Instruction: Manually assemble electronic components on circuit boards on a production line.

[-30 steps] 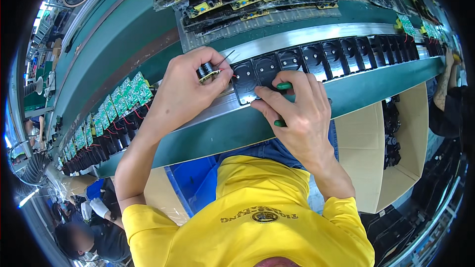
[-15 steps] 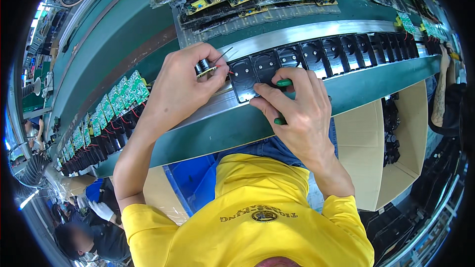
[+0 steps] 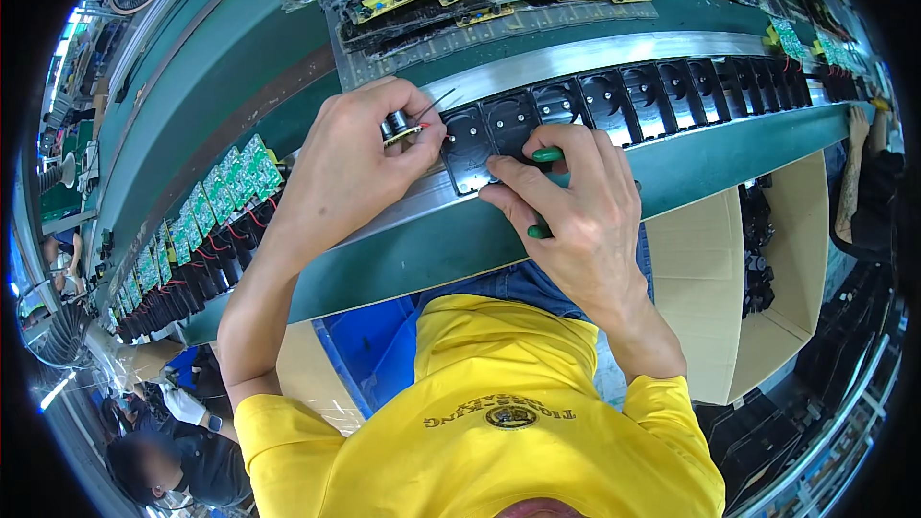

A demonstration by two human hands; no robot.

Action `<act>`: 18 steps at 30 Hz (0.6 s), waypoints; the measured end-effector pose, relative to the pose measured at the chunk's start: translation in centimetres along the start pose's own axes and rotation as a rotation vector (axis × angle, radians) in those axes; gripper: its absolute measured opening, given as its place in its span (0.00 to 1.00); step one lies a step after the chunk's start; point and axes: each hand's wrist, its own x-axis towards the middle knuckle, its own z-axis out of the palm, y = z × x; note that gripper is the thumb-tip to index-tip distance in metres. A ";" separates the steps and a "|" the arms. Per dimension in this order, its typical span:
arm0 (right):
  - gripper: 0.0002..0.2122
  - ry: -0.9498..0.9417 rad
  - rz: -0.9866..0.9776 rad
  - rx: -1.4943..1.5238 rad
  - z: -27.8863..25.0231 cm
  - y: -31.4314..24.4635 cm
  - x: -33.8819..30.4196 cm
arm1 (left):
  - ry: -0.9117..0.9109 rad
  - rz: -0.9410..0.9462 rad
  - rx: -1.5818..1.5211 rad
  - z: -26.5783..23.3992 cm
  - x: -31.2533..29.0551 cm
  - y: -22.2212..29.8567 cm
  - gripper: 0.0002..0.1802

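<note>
My left hand (image 3: 357,158) is closed on a small circuit board (image 3: 404,136) with a dark cylindrical component standing on it. Red and dark wires come off the board near my fingertips. Beside those fingers, the leftmost black plastic housing (image 3: 468,150) of the row lies open side up on the metal rail. My right hand (image 3: 580,201) is curled around a green-handled hand tool (image 3: 548,154), its thumb and forefinger at the right edge of that housing. Both green handle ends show, but the tool's working end is hidden under the fingers.
More black housings (image 3: 607,107) run along the metal rail to the right. Green circuit boards (image 3: 221,182) wired to black housings line the left side. Stacked trays of yellow boards (image 3: 384,2) stand behind. Below right is a cardboard box (image 3: 696,297); co-workers are at both sides.
The view has shifted slightly, with the housings a little farther left in it. Both hands keep their grips at the same housing.
</note>
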 end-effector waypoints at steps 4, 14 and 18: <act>0.10 -0.002 -0.003 0.000 0.0 0.0 0.0 | -0.016 -0.029 -0.005 -0.2 -0.1 0.1 0.03; 0.11 -0.065 -0.004 -0.018 -1.2 -0.7 0.8 | 0.023 0.113 0.157 0.0 -0.4 -0.7 0.04; 0.10 -0.153 -0.010 -0.014 -2.2 -1.0 1.3 | 0.026 0.086 -0.027 -0.5 -0.3 -0.5 0.03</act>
